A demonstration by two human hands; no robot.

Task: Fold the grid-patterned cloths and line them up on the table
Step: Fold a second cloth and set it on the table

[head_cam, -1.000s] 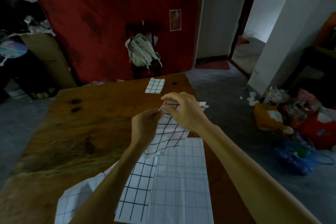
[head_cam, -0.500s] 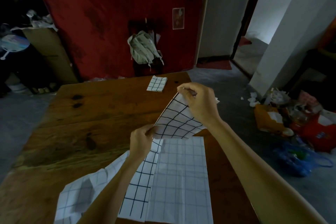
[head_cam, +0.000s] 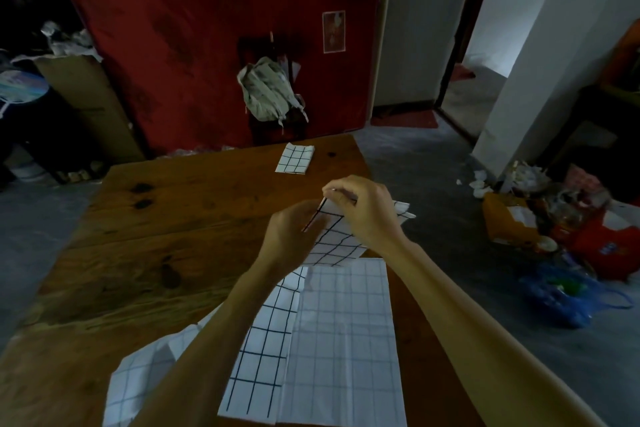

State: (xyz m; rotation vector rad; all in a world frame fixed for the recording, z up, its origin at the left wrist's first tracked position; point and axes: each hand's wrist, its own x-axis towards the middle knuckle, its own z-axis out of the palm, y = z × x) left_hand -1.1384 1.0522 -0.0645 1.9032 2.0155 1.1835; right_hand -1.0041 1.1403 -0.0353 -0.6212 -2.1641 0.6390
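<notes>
Above the wooden table (head_cam: 166,218), my left hand (head_cam: 289,236) and my right hand (head_cam: 363,208) hold one white cloth with black grid lines (head_cam: 337,243), doubled over between them. My right fingers pinch its upper edge; my left hand grips the left edge. A small folded grid cloth (head_cam: 295,158) lies near the table's far edge. Below my arms lie unfolded grid cloths: one with bold lines (head_cam: 266,340), one with faint lines (head_cam: 346,340), and a crumpled one (head_cam: 138,378) at the near left.
A chair with a pale backpack (head_cam: 268,94) stands behind the table against the red wall. Bags and litter (head_cam: 554,229) cover the floor to the right. A cardboard box (head_cam: 83,97) stands at the left. The table's right edge runs close to my right arm.
My hands were apart with the cloth stretched between them; now they have come together, bringing the cloth's edges together so it is doubled over.
</notes>
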